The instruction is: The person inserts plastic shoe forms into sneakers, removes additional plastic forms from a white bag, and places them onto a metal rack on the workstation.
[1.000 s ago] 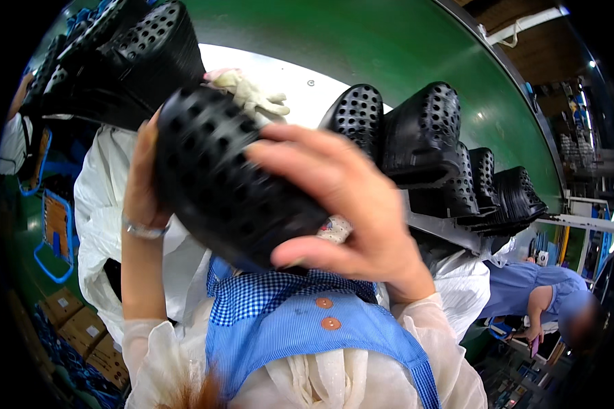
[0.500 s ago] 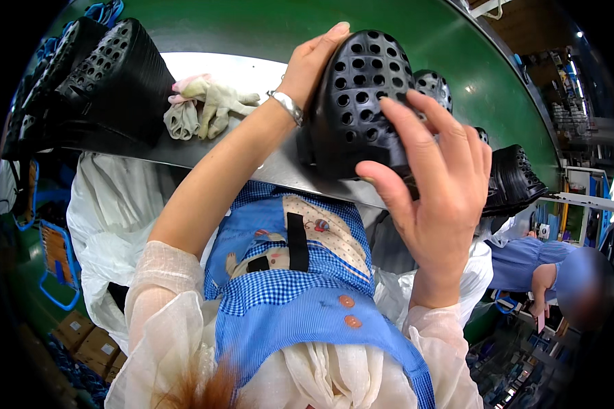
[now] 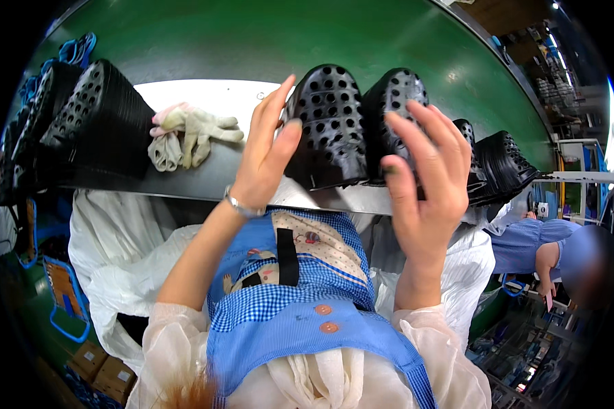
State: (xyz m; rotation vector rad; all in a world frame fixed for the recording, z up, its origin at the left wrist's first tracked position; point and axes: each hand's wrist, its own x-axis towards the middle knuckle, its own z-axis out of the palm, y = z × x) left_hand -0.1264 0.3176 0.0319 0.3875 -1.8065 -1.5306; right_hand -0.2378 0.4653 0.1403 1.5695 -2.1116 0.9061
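Two stacks of nested black pieces, rounded and full of holes like clog uppers, stand side by side before me. Along the left edge of the nearer-left stack (image 3: 329, 129) is my left hand (image 3: 266, 146), its fingers stretched and the thumb apart. Whether it touches the stack I cannot tell. My right hand (image 3: 430, 177) is spread in front of the second stack (image 3: 383, 102) and hides part of it. Nothing shows in its grip. The tip of its thumb looks dark.
Crumpled pale work gloves (image 3: 196, 133) lie on the metal table edge (image 3: 184, 187). More black stacks (image 3: 99, 129) stand at the left, others (image 3: 503, 163) at the right. Behind runs a green surface (image 3: 252, 41). A person in blue (image 3: 529, 245) is at the far right.
The front stack, tilted between my hands before, now stands lower beside the second stack. My left hand has come down its left side and off its top; my right hand has drawn away from it.
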